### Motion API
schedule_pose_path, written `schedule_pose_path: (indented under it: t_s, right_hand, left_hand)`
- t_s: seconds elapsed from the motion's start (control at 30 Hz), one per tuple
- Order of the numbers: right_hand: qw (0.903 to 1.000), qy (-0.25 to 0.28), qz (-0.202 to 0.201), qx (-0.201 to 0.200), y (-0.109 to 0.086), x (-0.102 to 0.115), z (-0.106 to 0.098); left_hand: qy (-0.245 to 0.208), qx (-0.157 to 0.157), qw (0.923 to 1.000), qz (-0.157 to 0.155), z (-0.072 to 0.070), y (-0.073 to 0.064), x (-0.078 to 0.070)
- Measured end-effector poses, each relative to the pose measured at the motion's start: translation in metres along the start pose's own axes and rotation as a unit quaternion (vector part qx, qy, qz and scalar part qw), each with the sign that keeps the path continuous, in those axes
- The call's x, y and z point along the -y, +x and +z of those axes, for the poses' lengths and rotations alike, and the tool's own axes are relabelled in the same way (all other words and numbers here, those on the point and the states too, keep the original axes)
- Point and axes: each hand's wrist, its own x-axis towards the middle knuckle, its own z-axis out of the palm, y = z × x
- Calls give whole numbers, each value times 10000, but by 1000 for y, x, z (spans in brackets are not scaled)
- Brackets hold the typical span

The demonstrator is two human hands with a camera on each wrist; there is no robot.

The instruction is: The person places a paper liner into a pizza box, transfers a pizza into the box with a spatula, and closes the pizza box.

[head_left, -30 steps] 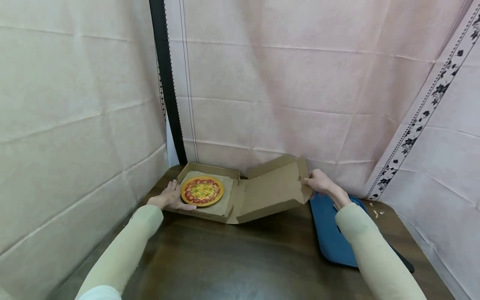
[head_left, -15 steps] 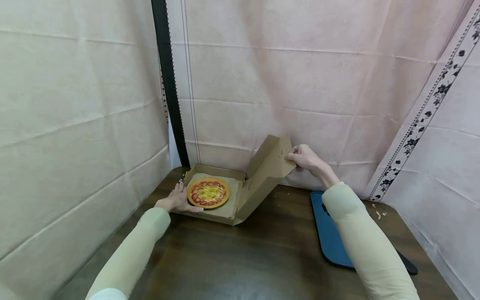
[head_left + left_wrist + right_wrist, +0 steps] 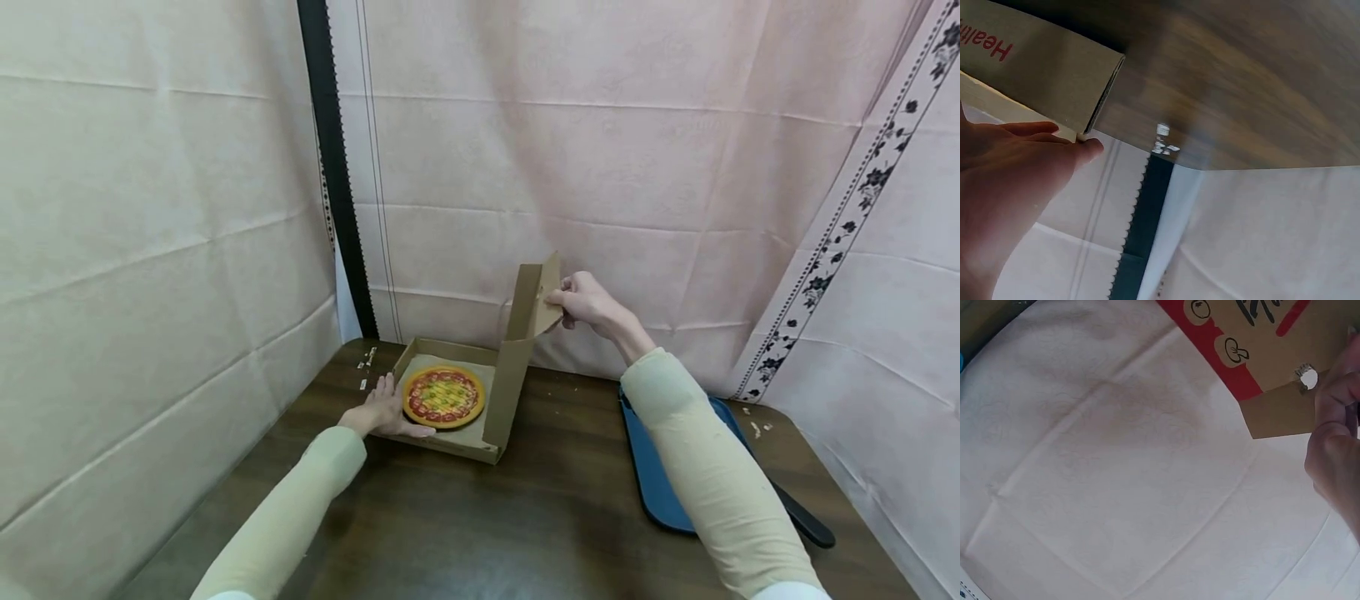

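Observation:
A cardboard pizza box (image 3: 450, 447) stands on the table with a round pizza (image 3: 444, 397) on pale paper inside. Its lid (image 3: 509, 392) is raised nearly upright on the right side. My left hand (image 3: 384, 410) rests on the box's front left corner, fingers fairly straight along the left side and thumb at the front. In the left wrist view, red lettering shows on the box wall (image 3: 1041, 65). My right hand (image 3: 588, 302) pinches the flap at the lid's free edge. The right wrist view shows the lid's printed outside (image 3: 1285, 356), with a red border and a small hole.
On the table's right lies a blue flat board or tray (image 3: 660, 479), partly behind the right forearm, with a black handle (image 3: 802, 517) jutting from beneath the sleeve. Small pale scraps (image 3: 367, 358) lie near the back left corner. Pale cloth (image 3: 600, 150) hangs behind and at both sides.
My right hand has swung the lid up and leftward from lying low on the right to nearly upright. The box, pizza and left hand have shifted right and a little nearer.

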Motion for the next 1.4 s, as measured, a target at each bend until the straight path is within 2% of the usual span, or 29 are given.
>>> schedule_pose_path:
  t_s: [0.2,0.43,0.73,0.93,1.13,1.27,1.33,1.4]
  right_hand:
    - [9999,101,47,9,-3,0,-1]
    - [9990,330,148,281,-7,4,-2]
    - [9987,42,132,483,-13,3,-8]
    - [9980,-285,132,547,-19,-1,-15]
    - [9966,-553,109,600,-25,-5,-25]
    - [9960,-660,72,602,-29,-7,-33]
    - [9959,-682,81,595,-31,-8,-37]
    - [9957,-716,103,578,-32,-9,-39]
  left_hand:
    - [69,93,9999,-5,4,-1,-17]
    - [245,177,9995,19,11,-5,-38]
    - [210,220,9995,64,25,-11,-74]
    - [233,292,9993,29,40,-2,-89]
    - [410,311,9986,-94,31,-20,-115]
    - [375,288,9989,-80,31,-20,-121]
    - [297,228,9993,1,36,-14,-117]
    - [309,215,9993,15,34,-15,-118]
